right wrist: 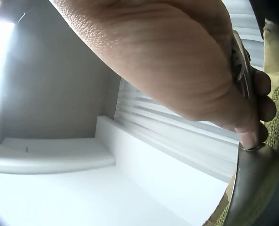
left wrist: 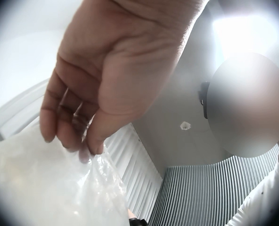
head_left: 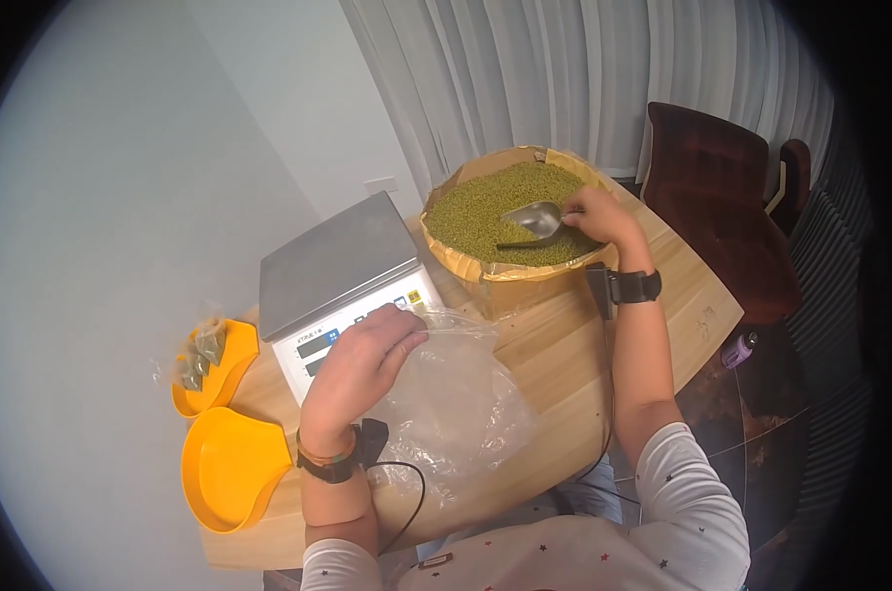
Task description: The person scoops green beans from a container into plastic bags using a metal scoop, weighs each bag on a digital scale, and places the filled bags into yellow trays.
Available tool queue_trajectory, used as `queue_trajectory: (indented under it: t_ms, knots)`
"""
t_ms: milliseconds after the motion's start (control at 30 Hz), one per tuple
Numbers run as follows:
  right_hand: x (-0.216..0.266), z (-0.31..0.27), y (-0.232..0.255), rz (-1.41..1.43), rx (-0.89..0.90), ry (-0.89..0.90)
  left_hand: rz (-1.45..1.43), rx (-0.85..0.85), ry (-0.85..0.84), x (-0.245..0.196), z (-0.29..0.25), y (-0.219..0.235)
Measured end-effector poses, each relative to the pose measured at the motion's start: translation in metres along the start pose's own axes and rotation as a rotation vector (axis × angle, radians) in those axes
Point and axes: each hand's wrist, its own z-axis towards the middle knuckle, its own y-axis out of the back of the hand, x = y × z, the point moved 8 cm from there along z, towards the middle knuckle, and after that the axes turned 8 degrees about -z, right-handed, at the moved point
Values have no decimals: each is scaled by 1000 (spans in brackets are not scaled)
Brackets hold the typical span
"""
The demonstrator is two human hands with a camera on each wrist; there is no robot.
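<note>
A clear plastic bag point(head_left: 456, 394) hangs from my left hand point(head_left: 362, 360), which pinches its upper edge just in front of the scale. The left wrist view shows the fingertips of that hand point(left wrist: 111, 70) closed on the crinkled film of the bag point(left wrist: 50, 183). My right hand point(head_left: 599, 215) grips the handle of a metal scoop point(head_left: 540, 219) over the green beans point(head_left: 476, 212) in a lined box. In the right wrist view, thumb and fingers of the hand point(right wrist: 177, 66) wrap the handle above the scoop's metal body point(right wrist: 252, 174).
A digital scale point(head_left: 343, 261) with a grey plate stands left of the box. Two yellow scoop-shaped trays point(head_left: 210, 502) lie at the table's left edge, the farther one holding small filled bags point(head_left: 208, 345). A dark red chair point(head_left: 707, 163) and a purple bottle point(head_left: 736, 352) are beyond the right edge.
</note>
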Motion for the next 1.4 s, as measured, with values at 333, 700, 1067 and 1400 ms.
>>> queue_trajectory:
  t_ms: [333, 700, 1067, 1400]
  knots:
    - [-27, -8, 8, 527, 57, 19, -65, -25, 1, 1, 3, 2]
    - [-11, -31, 27, 582, 77, 66, -74, -7, -85, 8, 6, -7]
    - [91, -69, 66, 574, 283, 329, -49, 112, -204, 6, -1, -21]
    - [180, -113, 116, -144, 44, 563, -33, 124, -151, 2, -2, -21]
